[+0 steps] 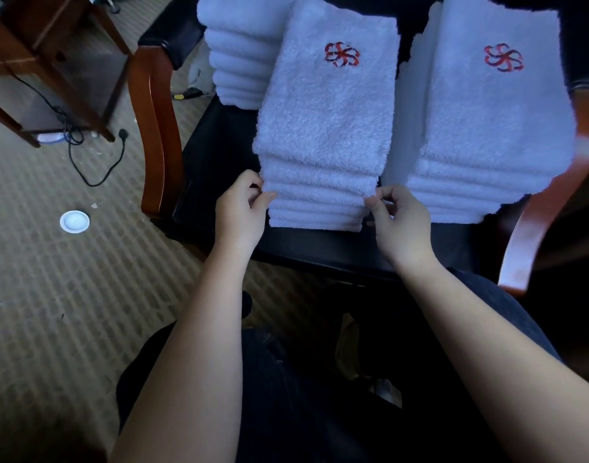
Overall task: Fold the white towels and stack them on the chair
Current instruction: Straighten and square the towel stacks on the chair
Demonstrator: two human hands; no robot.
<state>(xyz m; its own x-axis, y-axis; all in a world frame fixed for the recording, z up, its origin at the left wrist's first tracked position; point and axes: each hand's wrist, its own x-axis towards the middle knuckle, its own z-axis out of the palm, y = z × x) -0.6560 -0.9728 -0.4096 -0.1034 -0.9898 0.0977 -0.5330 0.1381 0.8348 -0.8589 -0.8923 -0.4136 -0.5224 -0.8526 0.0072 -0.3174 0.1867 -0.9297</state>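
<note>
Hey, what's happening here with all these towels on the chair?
A person is stacking folded white towels on a dark chair seat. Three stacks stand there: a middle stack and a right stack, each topped by a towel with a red emblem, and a back-left stack. The left hand and right hand pinch the middle stack's front corners, apparently squaring it up.
</note>
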